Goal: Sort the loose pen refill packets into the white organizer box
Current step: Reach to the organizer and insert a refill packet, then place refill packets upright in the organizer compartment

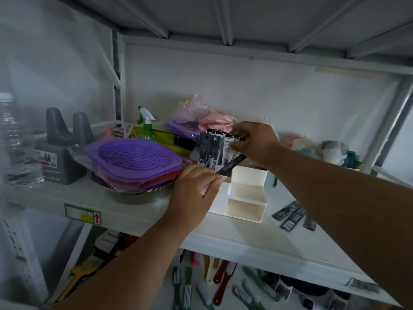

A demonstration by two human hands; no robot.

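A white organizer box [245, 199] stands on the shelf in the middle, with stepped compartments open at the front. Several pen refill packets [211, 151] stand upright in its rear left compartment. My right hand [254, 143] pinches the tops of those standing packets. One dark packet [230, 165] leans diagonally across the box, its lower end at my left hand. My left hand [194, 193] grips the box's front left corner with curled fingers. Three loose dark packets [293, 217] lie flat on the shelf to the right of the box.
A stack of purple and red plastic baskets [134, 159] in a metal bowl sits left of the box. Behind are a green spray bottle [146, 126], bagged pink and purple goods [201, 119] and a grey holder [64, 148]. Brushes [221, 285] lie on the lower shelf.
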